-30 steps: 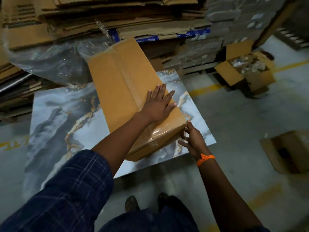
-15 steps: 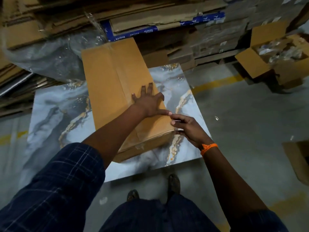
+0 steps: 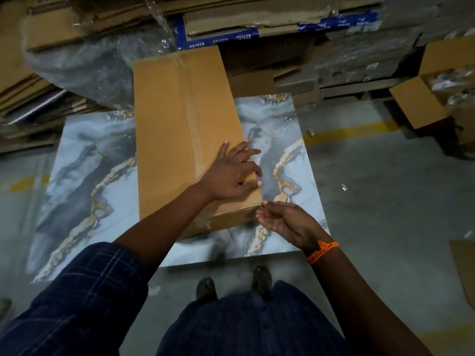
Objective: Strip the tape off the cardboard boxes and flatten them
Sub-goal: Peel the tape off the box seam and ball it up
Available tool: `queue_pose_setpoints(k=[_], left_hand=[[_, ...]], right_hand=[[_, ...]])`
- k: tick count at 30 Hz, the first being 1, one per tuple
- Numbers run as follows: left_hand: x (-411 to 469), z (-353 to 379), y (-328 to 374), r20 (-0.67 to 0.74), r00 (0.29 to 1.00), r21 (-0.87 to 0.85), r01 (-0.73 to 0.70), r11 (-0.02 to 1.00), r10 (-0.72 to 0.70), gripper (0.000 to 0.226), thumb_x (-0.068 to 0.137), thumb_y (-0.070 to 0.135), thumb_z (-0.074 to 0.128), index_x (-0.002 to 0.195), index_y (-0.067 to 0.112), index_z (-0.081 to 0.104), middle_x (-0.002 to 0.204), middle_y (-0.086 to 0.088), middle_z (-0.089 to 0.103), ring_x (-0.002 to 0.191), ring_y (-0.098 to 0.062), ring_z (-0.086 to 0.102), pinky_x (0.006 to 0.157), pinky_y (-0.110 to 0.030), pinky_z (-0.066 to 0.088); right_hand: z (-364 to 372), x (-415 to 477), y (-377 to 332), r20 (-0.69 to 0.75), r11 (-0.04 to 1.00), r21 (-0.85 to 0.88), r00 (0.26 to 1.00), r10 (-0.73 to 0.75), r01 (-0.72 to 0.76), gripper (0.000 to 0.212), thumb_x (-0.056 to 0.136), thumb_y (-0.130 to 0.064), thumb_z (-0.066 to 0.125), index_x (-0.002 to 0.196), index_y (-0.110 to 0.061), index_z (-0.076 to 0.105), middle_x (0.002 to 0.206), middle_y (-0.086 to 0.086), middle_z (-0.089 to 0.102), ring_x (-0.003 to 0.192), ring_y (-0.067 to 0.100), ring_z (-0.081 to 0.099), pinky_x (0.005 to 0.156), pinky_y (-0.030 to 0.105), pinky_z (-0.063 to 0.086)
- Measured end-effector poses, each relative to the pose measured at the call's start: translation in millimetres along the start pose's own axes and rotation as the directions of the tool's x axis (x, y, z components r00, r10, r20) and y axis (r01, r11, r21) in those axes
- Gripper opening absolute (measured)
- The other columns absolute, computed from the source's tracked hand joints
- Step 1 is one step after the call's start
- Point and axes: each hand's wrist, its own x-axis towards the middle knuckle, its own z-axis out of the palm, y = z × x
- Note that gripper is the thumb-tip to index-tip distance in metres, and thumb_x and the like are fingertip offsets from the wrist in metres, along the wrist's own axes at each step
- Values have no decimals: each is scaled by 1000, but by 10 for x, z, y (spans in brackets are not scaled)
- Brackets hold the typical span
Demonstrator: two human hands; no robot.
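Long cardboard box [image 3: 180, 129] lies flat on a marble-pattern slab [image 3: 84, 160], far end overhanging toward the stacked flattened cardboard [image 3: 257, 11]. Clear tape strip [image 3: 189, 111] runs lengthwise down the box top along the centre seam, and wraps over the near end.

Left hand [image 3: 231, 176] is pressed palm-down on the box's near right corner, fingers spread and flat, fingertips reaching over the right edge. Not gripping anything.

Right hand [image 3: 285, 222] is just beside the near right corner of the box, palm turned up, thumb and forefinger pinched together at the corner edge. Can't tell whether there's tape between them; too small and clear to resolve. Orange thread band [image 3: 322, 251] on that wrist.

Slab sits on the grey concrete floor [image 3: 385, 201]. Crumpled clear plastic sheet [image 3: 84, 65] behind the box on the left. Open carton [image 3: 437, 80] at far right, well apart. Person's feet [image 3: 232, 285] at the slab's near edge.
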Motion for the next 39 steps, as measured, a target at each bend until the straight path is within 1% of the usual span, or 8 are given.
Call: queue_pose_setpoints(k=[5, 11, 15, 17, 19, 25, 33, 39], left_hand=[[98, -245, -147, 282, 959, -246, 88, 965, -16, 39, 87, 48, 75, 124, 39, 67, 165, 4, 29, 157, -13, 1, 120, -49, -13], [106, -285, -180, 337, 942, -152, 50, 987, 4, 63, 88, 55, 69, 145, 37, 51, 170, -4, 8, 157, -19, -4, 122, -47, -8], [150, -311, -141, 360, 933, -94, 31, 995, 5, 62, 90, 56, 67, 147, 37, 50, 171, -5, 5, 157, -20, -5, 123, -46, -5], [158, -306, -139, 378, 926, -66, 22, 998, 4, 63, 91, 58, 65, 148, 37, 48, 171, -5, 4, 157, -19, -5, 123, -46, -5], [164, -311, -142, 384, 923, -55, 16, 998, 7, 65, 91, 60, 63, 149, 37, 46, 171, -5, 2, 157, -20, -6, 123, -45, -4], [154, -338, -134, 373, 928, -51, 1, 999, 18, 69, 90, 60, 65, 151, 35, 45, 171, -7, 4, 157, -22, -5, 125, -50, -1], [-1, -423, -275, 389, 921, -54, 25, 998, -2, 89, 87, 62, 68, 160, 36, 25, 171, -5, -4, 157, -21, -10, 125, -46, -5], [-36, -414, -278, 370, 929, 26, -6, 1000, -4, 89, 88, 68, 61, 161, 37, 21, 171, -6, -4, 157, -22, -8, 125, -47, -3]], right_hand=[[149, -7, 148, -25, 922, 373, 992, 122, -104, 7, 98, -2, 57, 98, 1, 63, 90, 15, 65, 82, 19, 62, 65, 28, 61], [292, 8, 252, -203, 865, 475, 977, -69, 160, 7, 96, 7, 53, 96, 3, 58, 86, 13, 58, 72, 15, 54, 54, 20, 54], [495, -61, 445, -511, 775, -65, 647, -566, 628, 17, 93, 3, 64, 104, -7, 57, 82, 6, 64, 73, 15, 61, 71, 27, 54], [578, -151, 567, -453, 630, -364, 461, -763, 686, 15, 94, -2, 67, 98, -13, 58, 88, 4, 66, 82, 14, 64, 80, 28, 52], [658, -263, 647, -367, 539, -429, 405, -837, 724, 14, 95, -5, 66, 99, -16, 58, 94, 3, 65, 89, 13, 64, 83, 27, 52], [802, -357, 725, -317, 635, -413, 551, -772, 653, 30, 94, -22, 70, 124, -16, 64, 84, -3, 65, 81, 11, 66, 82, 31, 57], [909, -422, 869, -132, 315, -801, 362, -923, 509, 5, 87, -25, 79, 83, -26, 76, 84, -8, 65, 90, 15, 62, 78, 40, 54], [1213, -712, 1074, 24, 261, -769, 435, -900, 584, 20, 79, -28, 86, 84, -22, 67, 72, -8, 59, 75, 10, 58, 70, 29, 49]])
